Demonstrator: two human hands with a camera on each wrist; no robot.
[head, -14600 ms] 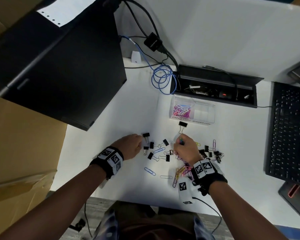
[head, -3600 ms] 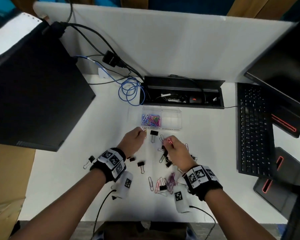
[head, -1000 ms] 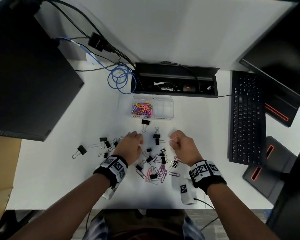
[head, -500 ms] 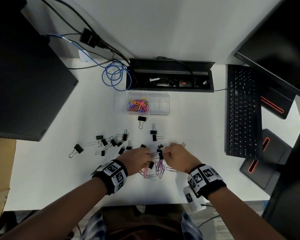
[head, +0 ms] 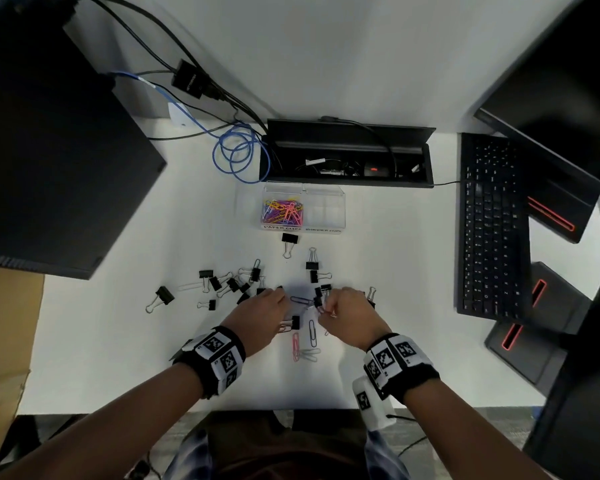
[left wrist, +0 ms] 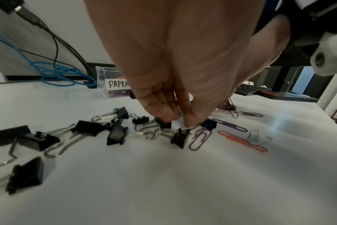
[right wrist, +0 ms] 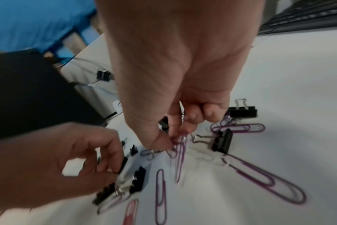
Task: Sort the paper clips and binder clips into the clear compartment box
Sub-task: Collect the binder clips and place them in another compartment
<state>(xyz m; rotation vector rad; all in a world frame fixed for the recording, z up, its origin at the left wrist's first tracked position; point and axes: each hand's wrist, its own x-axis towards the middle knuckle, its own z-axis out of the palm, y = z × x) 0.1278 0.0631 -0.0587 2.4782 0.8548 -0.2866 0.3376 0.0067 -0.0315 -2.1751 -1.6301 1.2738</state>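
Note:
The clear compartment box (head: 326, 211) stands mid-desk; its left half holds coloured paper clips (head: 284, 212), its right half shows nothing inside. Black binder clips (head: 255, 271) and loose paper clips (head: 312, 332) lie scattered in front of it. My left hand (head: 282, 298) hovers over the pile, and its thumb and fingers pinch a small black binder clip (left wrist: 180, 137) that rests on the desk. My right hand (head: 321, 308) is just to the right, and its fingertips (right wrist: 164, 144) pinch a purple paper clip (right wrist: 180, 153) that hangs down to the desk.
A black keyboard (head: 492, 223) lies to the right, a large black case (head: 49, 150) to the left. An open cable tray (head: 347, 157) and a coiled blue cable (head: 239, 154) sit behind the box. The desk's front edge (head: 257, 408) is close to my wrists.
Both hands have drawn back from the box's front to the pile nearer me and closed their fingertips on clips. The box and the scattered clips stay put.

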